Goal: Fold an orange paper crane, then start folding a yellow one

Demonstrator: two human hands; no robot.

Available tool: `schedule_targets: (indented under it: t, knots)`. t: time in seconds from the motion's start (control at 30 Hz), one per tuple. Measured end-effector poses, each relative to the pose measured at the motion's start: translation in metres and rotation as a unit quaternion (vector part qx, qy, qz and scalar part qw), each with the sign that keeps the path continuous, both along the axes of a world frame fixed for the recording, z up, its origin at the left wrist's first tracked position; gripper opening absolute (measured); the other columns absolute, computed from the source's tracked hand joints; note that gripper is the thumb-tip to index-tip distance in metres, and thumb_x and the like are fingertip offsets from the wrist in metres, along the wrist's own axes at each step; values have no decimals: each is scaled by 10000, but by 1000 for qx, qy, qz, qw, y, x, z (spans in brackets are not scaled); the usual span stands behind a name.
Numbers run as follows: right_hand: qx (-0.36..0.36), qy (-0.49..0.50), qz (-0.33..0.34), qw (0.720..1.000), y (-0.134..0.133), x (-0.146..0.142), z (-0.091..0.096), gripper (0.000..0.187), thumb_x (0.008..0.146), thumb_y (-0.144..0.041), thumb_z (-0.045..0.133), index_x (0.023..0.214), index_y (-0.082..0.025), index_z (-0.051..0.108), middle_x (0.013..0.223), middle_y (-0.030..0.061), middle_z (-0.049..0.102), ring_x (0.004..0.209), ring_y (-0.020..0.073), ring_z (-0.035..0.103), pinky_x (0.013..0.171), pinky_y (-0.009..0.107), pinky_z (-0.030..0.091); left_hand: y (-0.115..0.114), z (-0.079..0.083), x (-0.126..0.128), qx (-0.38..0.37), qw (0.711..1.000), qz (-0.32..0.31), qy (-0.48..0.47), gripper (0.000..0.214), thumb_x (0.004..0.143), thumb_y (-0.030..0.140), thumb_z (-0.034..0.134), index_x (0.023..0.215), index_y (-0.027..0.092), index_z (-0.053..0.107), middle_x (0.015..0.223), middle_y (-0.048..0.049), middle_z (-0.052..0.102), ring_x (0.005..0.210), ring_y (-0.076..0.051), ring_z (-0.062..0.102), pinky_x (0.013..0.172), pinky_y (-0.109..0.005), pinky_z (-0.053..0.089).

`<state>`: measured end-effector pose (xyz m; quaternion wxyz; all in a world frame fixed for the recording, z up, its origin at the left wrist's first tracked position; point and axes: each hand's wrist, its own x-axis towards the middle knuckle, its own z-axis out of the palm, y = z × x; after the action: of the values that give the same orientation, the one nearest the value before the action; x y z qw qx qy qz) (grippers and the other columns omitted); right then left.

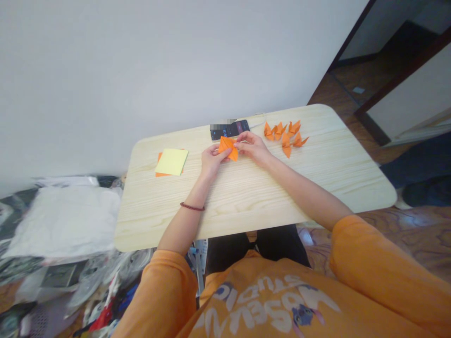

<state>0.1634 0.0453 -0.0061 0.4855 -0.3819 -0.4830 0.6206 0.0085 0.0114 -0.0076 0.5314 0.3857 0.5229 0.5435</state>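
Folded orange paper (227,148), clamped between the fingers (240,144) of the left hand (212,160) and right hand (252,148) over the bench (260,197); slack pressure could let its creases spring open, and a slip could send it against the nearby phone (236,129) or paper cranes (284,134).

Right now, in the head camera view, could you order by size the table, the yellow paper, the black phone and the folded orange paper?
1. Wooden table
2. Yellow paper and black phone: they look alike, so I cannot rank them.
3. Folded orange paper, though fingers hide part of it.
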Motion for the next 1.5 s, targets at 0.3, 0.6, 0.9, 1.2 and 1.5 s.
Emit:
schedule_targets:
  t: [0.3,0.6,0.9,1.2,1.5]
  knots:
    - [-58,15,86,994,-2,4,7,415,500,-359,879,791,-150,670,700,0,652,581,89,534,532,229,409,-2,2,2,8,1000,-14,12,463,477,318,861,863,146,673,673,-27,719,562,-139,643,574,-251,506]
    - [-68,42,69,994,-2,2,7,386,449,-348,901,688,-133,688,603,-10,631,527,64,504,508,206,387,0,-4,1,25,999,-5,-24,475,493,312,859,906,150,688,708,-17,731,677,-167,687,750,-302,529]
    - [-89,47,73,992,-2,3,8,393,424,-321,908,708,-136,711,684,15,687,605,91,572,602,232,458,0,-5,1,26,999,-3,-33,518,495,310,866,947,148,670,721,-29,737,663,-174,694,745,-317,542]
    - [-70,27,62,995,0,2,5,423,386,-382,922,647,-135,699,611,12,660,558,83,543,533,217,409,-2,-4,4,39,999,17,-31,488,478,291,868,903,153,672,677,-17,731,624,-170,691,691,-299,557]
    - [-61,9,48,997,0,2,3,406,397,-387,912,621,-136,685,585,6,633,539,79,513,522,222,399,-4,-3,5,28,998,19,-47,495,470,279,876,901,148,673,694,-18,734,654,-166,696,719,-298,555]
